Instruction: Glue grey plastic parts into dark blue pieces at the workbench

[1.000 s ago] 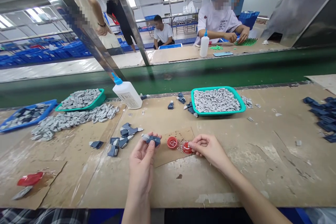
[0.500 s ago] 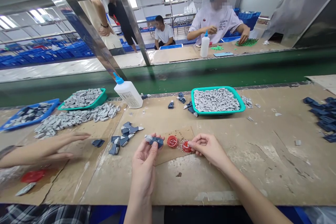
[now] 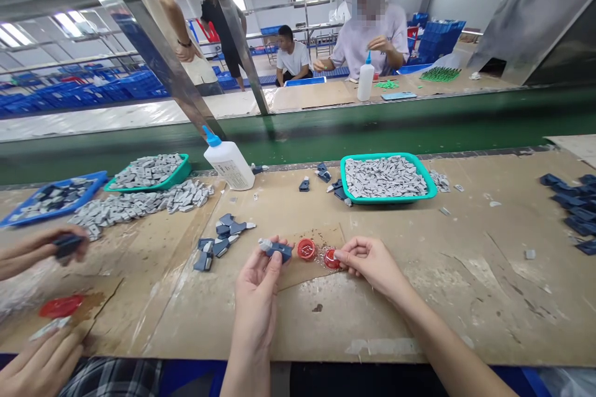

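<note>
My left hand (image 3: 261, 276) is closed around a dark blue plastic part (image 3: 278, 252) with a light grey piece at its far end. My right hand (image 3: 365, 260) pinches at the right-hand red cap (image 3: 331, 258), fingertips at its rim. Whatever is between those fingers is too small and covered to make out. Beside that cap, to the left, sits a second red cap (image 3: 306, 250) with clear, shiny liquid inside. Both caps rest on a stained cardboard piece (image 3: 298, 276). Left of my left hand lies a loose group of dark blue parts with grey tips (image 3: 218, 245).
A green tray (image 3: 390, 200) of small grey pieces stands behind the caps. Further left are a white glue bottle (image 3: 230, 164), a grey heap (image 3: 139, 205) and a blue tray (image 3: 23, 219). A co-worker's hand (image 3: 44, 356) is at the lower left; dark parts (image 3: 580, 205) lie far right.
My hands have hardly moved. The co-worker at left has picked up the dark blue part from the table and drawn it left; their other hand has come in by the red lid.
</note>
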Tool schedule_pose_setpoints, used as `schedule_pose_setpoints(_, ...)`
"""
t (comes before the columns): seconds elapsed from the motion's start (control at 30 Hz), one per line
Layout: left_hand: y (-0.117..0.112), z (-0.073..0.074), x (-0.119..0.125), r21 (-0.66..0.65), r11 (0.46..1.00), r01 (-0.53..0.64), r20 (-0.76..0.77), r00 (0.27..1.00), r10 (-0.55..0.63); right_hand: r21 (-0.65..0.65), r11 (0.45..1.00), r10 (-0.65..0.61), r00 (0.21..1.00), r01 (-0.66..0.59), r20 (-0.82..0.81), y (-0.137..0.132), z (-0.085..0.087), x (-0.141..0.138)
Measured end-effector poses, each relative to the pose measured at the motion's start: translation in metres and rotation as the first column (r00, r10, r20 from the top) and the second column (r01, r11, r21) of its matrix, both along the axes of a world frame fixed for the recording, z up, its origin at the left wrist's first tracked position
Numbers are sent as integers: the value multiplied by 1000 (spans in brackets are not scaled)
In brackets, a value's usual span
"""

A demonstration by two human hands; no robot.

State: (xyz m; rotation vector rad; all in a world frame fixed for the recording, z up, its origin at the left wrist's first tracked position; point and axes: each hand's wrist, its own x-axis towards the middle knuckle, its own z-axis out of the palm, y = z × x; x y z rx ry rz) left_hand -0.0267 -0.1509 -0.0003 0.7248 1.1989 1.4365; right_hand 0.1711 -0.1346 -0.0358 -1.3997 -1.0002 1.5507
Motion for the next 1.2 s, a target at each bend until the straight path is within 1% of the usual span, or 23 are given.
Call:
schedule_pose_setpoints(0.33,-1,-2,1,1,1000,11,18,1000,-11,-9,1000,14,1000,-14,0,-1,3,0)
schedule_pose_setpoints(0.5,-2,-2,2,-10,1000,18,22,1000,-18,-15,1000,18,999,-19,-26,-1,1,1)
schedule_pose_setpoints(0.97,-6,-1,6,-15,999,42,31,999,-41,26,999,36,999,-35,-14,-2,-2,1)
schedule_pose_setpoints(1.2,-9,-4,7,-16,998,55,-3,998,-55,26,999,38,999,-38,10,-2,0,-1)
